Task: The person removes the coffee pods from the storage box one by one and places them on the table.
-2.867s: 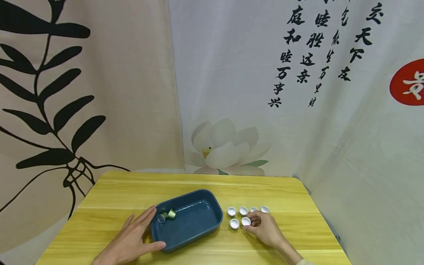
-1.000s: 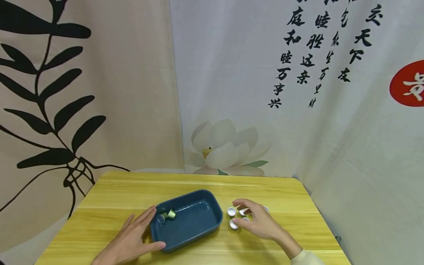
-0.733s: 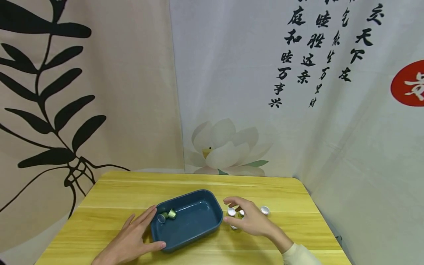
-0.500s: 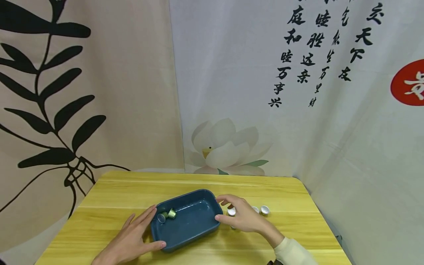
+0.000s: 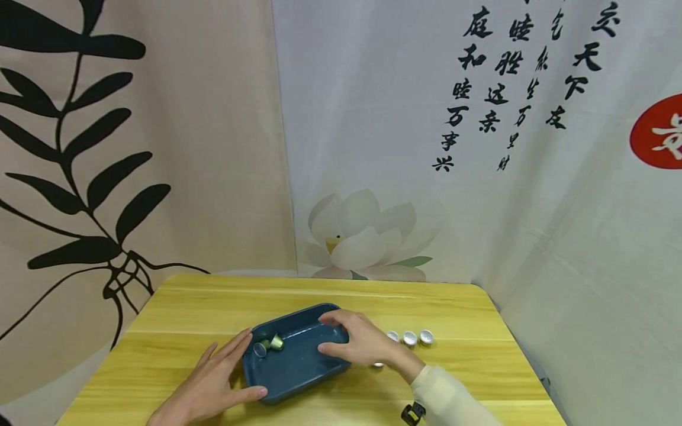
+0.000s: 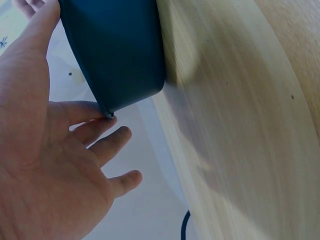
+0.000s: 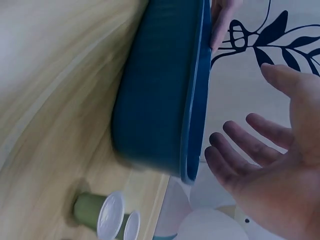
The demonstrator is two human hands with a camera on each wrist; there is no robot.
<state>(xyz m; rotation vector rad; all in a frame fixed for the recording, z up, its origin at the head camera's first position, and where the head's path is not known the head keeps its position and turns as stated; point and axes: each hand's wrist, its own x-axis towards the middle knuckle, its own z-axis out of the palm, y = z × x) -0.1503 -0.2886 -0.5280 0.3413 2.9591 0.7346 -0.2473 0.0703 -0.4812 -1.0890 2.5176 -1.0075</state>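
A dark blue rectangular bin [image 5: 298, 355] stands on the table, with two small green capsules [image 5: 276, 343] lying at its left end. My left hand [image 5: 213, 381] rests on the bin's left end, its thumb and fingers spread along the rim; the left wrist view shows fingertips touching the rim. Over the right end of the bin hovers my right hand [image 5: 357, 340], fingers apart and nothing between them, as the right wrist view confirms. Right of the bin stand several green capsules [image 5: 409, 338] with white tops; my right hand and wrist hide some of them.
The yellow wooden table [image 5: 224, 302] reaches back to a cloth backdrop [image 5: 362, 148] with painted plants and writing. A black device [image 5: 412, 413] hangs below the right sleeve [image 5: 447, 396].
My right hand has left the white-topped capsules, where its fingers were round one, and moved left over the bin without carrying any. The left hand and bin have stayed put.
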